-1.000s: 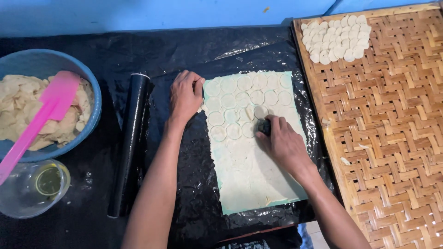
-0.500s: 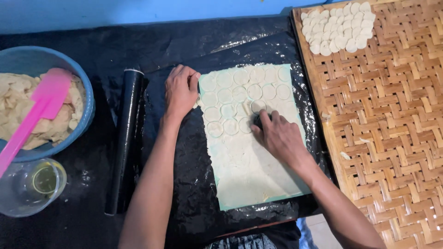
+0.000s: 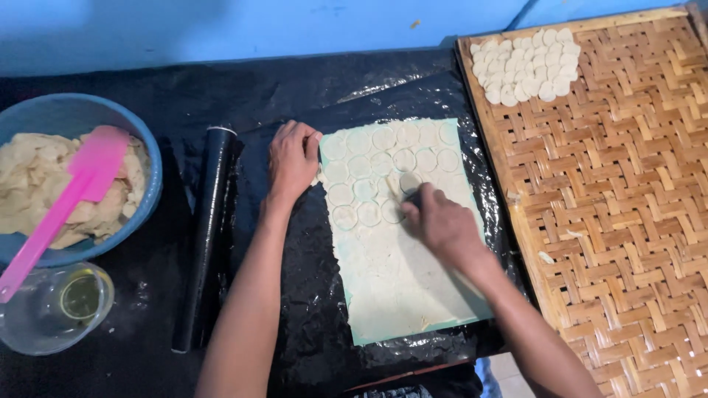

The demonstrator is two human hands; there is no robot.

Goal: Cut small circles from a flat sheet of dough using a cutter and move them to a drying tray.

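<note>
I see my left hand (image 3: 291,158) lying flat with the fingers loose on the black plastic sheet (image 3: 295,295), its fingertips touching the left upper edge of the rolled dough sheet (image 3: 398,287). It grasps nothing. My right hand (image 3: 440,225) is over the middle of the dough, the fingers closed around a small dark round cutter (image 3: 411,197) that is pressed on the dough; the cutter is mostly hidden by the fingers. The dough sheet is pale, rectangular, and lies on the black plastic in the centre of the worktop. Its upper part is marked with rows of cut circles (image 3: 383,162), the lower part is plain. Left of my left hand lies a black rolling pin (image 3: 206,236). Further left stands a blue bowl (image 3: 151,184) with dough scraps and a pink spatula (image 3: 66,203), and below it a small clear cup (image 3: 55,306). On the right is a woven bamboo tray (image 3: 627,221) with a heap of cut dough rounds (image 3: 527,66) in its upper corner.
</note>
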